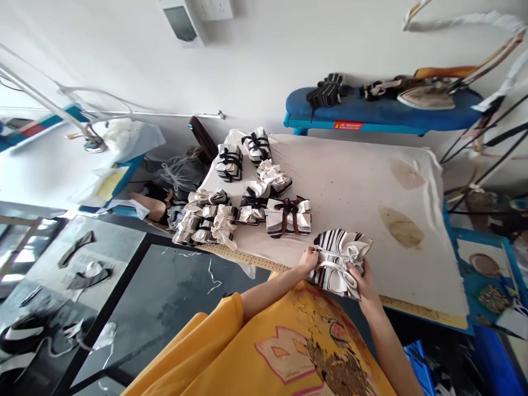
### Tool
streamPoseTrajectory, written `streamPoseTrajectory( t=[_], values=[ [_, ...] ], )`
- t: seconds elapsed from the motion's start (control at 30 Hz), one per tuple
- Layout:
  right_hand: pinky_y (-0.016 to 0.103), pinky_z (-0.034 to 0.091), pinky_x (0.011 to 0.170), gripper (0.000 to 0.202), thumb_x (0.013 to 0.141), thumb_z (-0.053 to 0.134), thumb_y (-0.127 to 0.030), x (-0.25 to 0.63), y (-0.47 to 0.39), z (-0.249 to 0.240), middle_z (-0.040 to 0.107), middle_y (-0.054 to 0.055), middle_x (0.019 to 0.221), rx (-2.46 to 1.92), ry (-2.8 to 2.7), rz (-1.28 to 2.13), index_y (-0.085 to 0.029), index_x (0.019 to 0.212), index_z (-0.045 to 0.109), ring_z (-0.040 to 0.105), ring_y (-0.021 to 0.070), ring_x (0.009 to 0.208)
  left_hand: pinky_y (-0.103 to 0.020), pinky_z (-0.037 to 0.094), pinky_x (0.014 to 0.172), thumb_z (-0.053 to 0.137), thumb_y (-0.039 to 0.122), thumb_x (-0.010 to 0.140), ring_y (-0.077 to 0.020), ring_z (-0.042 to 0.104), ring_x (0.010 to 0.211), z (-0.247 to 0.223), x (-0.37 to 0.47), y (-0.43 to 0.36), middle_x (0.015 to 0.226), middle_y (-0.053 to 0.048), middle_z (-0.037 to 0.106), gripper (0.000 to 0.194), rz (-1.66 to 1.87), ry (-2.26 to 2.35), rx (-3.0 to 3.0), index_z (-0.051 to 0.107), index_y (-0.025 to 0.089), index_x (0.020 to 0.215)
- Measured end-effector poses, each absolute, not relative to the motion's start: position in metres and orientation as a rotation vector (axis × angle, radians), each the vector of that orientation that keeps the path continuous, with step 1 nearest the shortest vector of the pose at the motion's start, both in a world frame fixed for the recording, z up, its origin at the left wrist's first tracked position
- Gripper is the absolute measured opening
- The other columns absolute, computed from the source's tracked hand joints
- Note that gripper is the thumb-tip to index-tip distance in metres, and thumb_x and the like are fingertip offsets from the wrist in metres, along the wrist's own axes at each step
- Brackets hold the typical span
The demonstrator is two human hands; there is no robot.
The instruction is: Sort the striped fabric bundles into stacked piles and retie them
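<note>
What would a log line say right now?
left hand: on bundle | right hand: on bundle | striped bundle: tied, white strip | iron: on blue board

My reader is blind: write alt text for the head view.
Left hand and right hand hold a black-and-white striped fabric bundle tied with white strips at a white cloth-covered table. More tied fabric bundles lie left; behind, a metal iron rests on a blue padded board.
</note>
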State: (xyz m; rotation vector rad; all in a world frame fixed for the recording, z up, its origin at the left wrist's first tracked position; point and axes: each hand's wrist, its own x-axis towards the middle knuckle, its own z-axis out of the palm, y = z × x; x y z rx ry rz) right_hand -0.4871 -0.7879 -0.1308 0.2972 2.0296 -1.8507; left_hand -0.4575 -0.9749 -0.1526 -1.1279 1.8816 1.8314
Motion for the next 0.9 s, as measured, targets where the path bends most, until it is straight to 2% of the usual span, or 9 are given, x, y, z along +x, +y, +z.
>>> streamPoseTrajectory(
  t=[0.1, 0.2, 0.3, 0.37, 0.4, 0.53, 0.63, 0.77, 0.9],
  values=[
    [0.034, 0.063, 0.086, 0.072, 0.067, 0.086, -0.061, -0.489, -0.788, -0.133, 0.076, 0.006, 0.119, 0.412, 1.943, -1.816, -0.027, 0.125, 0.063, 0.073, 0.027, 0.107, -0.041, 0.05, 0.108, 0.063, 0.016, 0.091, -0.0273, 0.066, 0.112, -0.126, -0.449, -1.011, 0.112, -0.011, 0.073, 0.017, 1.823, 2.054, -0.937, 0.072, 0.019, 0.105],
    [0.033, 0.065, 0.081, 0.074, 0.063, 0.086, -0.064, -0.491, -0.788, -0.135, 0.077, 0.006, 0.117, 0.458, 1.934, -1.786, -0.027, 0.124, 0.064, 0.075, 0.028, 0.104, -0.038, 0.047, 0.112, 0.059, 0.015, 0.09, -0.0262, 0.064, 0.119, -0.094, -0.455, -1.062, 0.124, -0.01, 0.069, 0.025, 1.86, 2.272, -0.727, 0.071, 0.022, 0.112],
    [0.032, 0.065, 0.083, 0.073, 0.066, 0.085, -0.064, -0.49, -0.789, -0.131, 0.076, 0.005, 0.121, 0.451, 1.958, -1.755, -0.028, 0.125, 0.064, 0.074, 0.0277, 0.111, -0.033, 0.027, 0.127, 0.068, 0.014, 0.083, -0.0263, 0.043, 0.147, -0.073, -0.481, -1.115, 0.148, -0.008, 0.054, 0.045, 1.828, 2.467, -0.608, 0.066, 0.025, 0.127],
    [0.032, 0.065, 0.085, 0.072, 0.067, 0.085, -0.063, -0.489, -0.79, -0.127, 0.075, 0.004, 0.124, 0.477, 1.933, -1.748, -0.028, 0.126, 0.063, 0.073, 0.0278, 0.114, -0.034, 0.017, 0.13, 0.078, 0.013, 0.074, -0.0294, 0.033, 0.154, -0.071, -0.503, -1.144, 0.151, -0.007, 0.052, 0.056, 1.77, 2.512, -0.553, 0.066, 0.026, 0.127],
    [0.033, 0.066, 0.085, 0.072, 0.067, 0.085, -0.063, -0.489, -0.79, -0.125, 0.075, 0.004, 0.123, 0.495, 1.899, -1.752, -0.028, 0.126, 0.063, 0.073, 0.0283, 0.114, -0.036, 0.016, 0.131, 0.083, 0.013, 0.069, -0.032, 0.033, 0.154, -0.073, -0.515, -1.155, 0.148, -0.009, 0.054, 0.059, 1.737, 2.509, -0.536, 0.068, 0.024, 0.124],
    [0.038, 0.067, 0.082, 0.071, 0.066, 0.087, -0.062, -0.487, -0.791, -0.123, 0.077, 0.005, 0.115, 0.525, 1.781, -1.771, -0.029, 0.123, 0.061, 0.076, 0.0296, 0.107, -0.046, 0.02, 0.128, 0.096, 0.013, 0.049, -0.0418, 0.042, 0.147, -0.093, -0.553, -1.181, 0.128, -0.013, 0.068, 0.063, 1.595, 2.425, -0.548, 0.072, 0.019, 0.107],
    [0.038, 0.068, 0.078, 0.071, 0.062, 0.089, -0.061, -0.486, -0.793, -0.123, 0.077, 0.005, 0.112, 0.559, 1.772, -1.79, -0.029, 0.119, 0.061, 0.077, 0.0288, 0.102, -0.048, 0.024, 0.126, 0.101, 0.017, 0.04, -0.0451, 0.043, 0.146, -0.105, -0.574, -1.189, 0.119, -0.013, 0.072, 0.062, 1.483, 2.353, -0.637, 0.07, 0.019, 0.094],
    [0.037, 0.069, 0.076, 0.075, 0.057, 0.093, -0.058, -0.485, -0.799, -0.12, 0.078, 0.003, 0.108, 0.656, 1.703, -1.843, -0.029, 0.118, 0.059, 0.078, 0.0273, 0.097, -0.045, 0.034, 0.12, 0.102, 0.026, 0.044, -0.0464, 0.047, 0.143, -0.109, -0.591, -1.194, 0.102, -0.013, 0.077, 0.049, 1.363, 2.245, -0.782, 0.062, 0.021, 0.072],
    [0.035, 0.067, 0.082, 0.074, 0.06, 0.09, -0.061, -0.482, -0.804, -0.118, 0.078, 0.002, 0.107, 0.591, 1.732, -1.878, -0.029, 0.118, 0.058, 0.077, 0.0255, 0.101, -0.042, 0.042, 0.113, 0.098, 0.028, 0.055, -0.0475, 0.059, 0.131, -0.109, -0.582, -1.192, 0.08, -0.012, 0.075, 0.042, 1.329, 2.114, -0.86, 0.056, 0.022, 0.058]
  ],
)
